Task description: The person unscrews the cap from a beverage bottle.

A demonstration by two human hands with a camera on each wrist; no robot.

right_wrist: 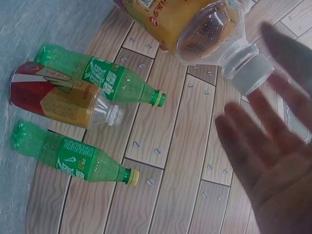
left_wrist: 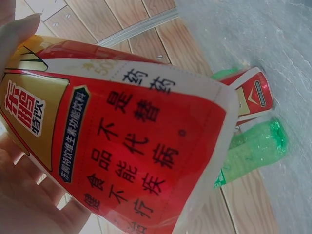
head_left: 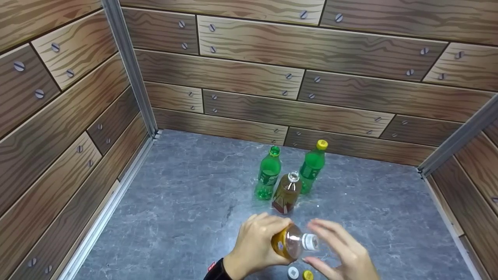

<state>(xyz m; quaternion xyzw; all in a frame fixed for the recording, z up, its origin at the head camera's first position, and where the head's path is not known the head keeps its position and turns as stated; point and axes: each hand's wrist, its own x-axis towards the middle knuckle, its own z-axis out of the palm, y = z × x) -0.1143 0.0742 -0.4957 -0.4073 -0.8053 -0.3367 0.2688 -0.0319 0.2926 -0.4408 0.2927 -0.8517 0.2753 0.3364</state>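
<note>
My left hand (head_left: 255,239) grips a drink bottle (head_left: 286,242) with a red and gold label (left_wrist: 131,141), tilted so its neck points right. A white cap (head_left: 310,242) sits on that neck. My right hand (head_left: 346,252) is beside the cap, fingers spread and thumb apart; in the right wrist view its fingertips (right_wrist: 231,117) are close to the cap and not closed round it. Just beyond the hands stands a second red and gold bottle (head_left: 287,196), uncapped. Amber shows through the held bottle in the head view.
Behind stand two green bottles: the left one (head_left: 268,177) is uncapped, the right one (head_left: 311,167) wears a yellow cap (head_left: 321,144). A loose white cap (head_left: 293,272) and a yellow cap (head_left: 307,275) lie at the near edge. Wood-patterned walls (head_left: 241,70) enclose the grey surface (head_left: 186,194).
</note>
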